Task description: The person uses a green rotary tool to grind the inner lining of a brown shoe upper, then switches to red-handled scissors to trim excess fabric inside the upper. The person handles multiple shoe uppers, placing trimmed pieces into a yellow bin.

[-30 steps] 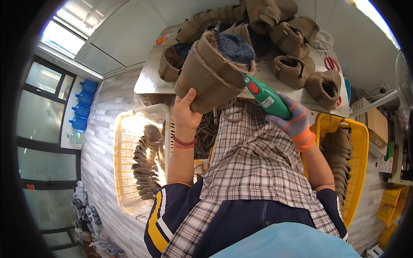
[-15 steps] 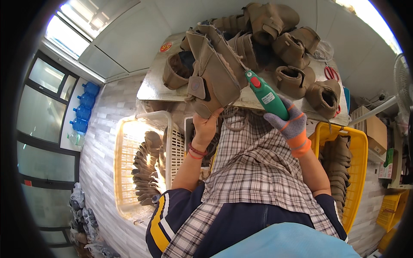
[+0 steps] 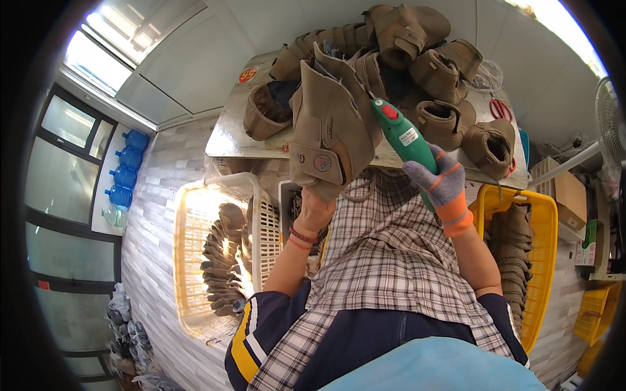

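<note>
My bare left hand (image 3: pixel 315 207) grips the lower end of a brown shoe upper (image 3: pixel 329 124) with a strap across it and raises it at the table's front edge. In a grey and orange glove, my right hand (image 3: pixel 440 177) is wrapped around a green handheld power tool (image 3: pixel 405 133) with a red button. The tool's narrow tip meets the right edge of the upper; whether it touches, I cannot tell. Other brown uppers lie on the table beyond, one standing to the left (image 3: pixel 266 112) and one to the right (image 3: pixel 489 148).
A whitish basket (image 3: pixel 257 221) of stacked brown pieces stands on the floor at left. A yellow basket (image 3: pixel 546 254) with similar pieces is at right. Red-handled scissors (image 3: pixel 501 109) lie on the worn table (image 3: pixel 228 133). Farther right is a fan (image 3: pixel 606 124); blue water bottles (image 3: pixel 124 176) line the left wall.
The shoe upper has turned in my left hand, so its strap and round patch now face me. It has shifted slightly right. My right hand with the tool has barely moved.
</note>
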Demonstrator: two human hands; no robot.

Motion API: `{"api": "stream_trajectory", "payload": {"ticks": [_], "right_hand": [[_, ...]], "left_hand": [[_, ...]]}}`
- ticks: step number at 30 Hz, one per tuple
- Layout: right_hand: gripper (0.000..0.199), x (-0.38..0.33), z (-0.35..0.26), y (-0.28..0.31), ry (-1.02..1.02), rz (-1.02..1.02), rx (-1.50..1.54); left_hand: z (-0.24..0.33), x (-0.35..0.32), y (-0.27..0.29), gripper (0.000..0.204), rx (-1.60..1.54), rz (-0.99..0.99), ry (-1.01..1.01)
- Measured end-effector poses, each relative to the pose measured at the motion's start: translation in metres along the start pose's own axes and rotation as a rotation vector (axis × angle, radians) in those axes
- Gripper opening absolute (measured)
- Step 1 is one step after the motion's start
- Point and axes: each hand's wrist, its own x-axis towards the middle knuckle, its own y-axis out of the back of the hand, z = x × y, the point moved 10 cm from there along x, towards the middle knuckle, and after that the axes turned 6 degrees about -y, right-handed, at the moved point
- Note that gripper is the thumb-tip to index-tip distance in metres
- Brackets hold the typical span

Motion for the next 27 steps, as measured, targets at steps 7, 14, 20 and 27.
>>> {"api": "stream_trajectory", "payload": {"ticks": [7,14,20,27], "right_hand": [[0.048,0.012,-0.003,-0.004,-0.073,-0.062,0.097],[0.047,0.009,0.017,0.058,-0.028,0.183,0.073],[0.039,-0.010,0.033,0.084,-0.059,0.239,0.045],[0.042,-0.013,0.040,0.092,-0.066,0.264,0.042]], "left_hand": [[0.000,-0.027,-0.004,0.028,0.027,-0.033,0.012],[-0.075,0.000,0.009,0.025,-0.496,0.422,0.494],[-0.171,0.148,0.013,0.025,0.199,0.150,0.176],[-0.269,0.194,-0.013,0.044,-0.021,0.093,0.555]]}}
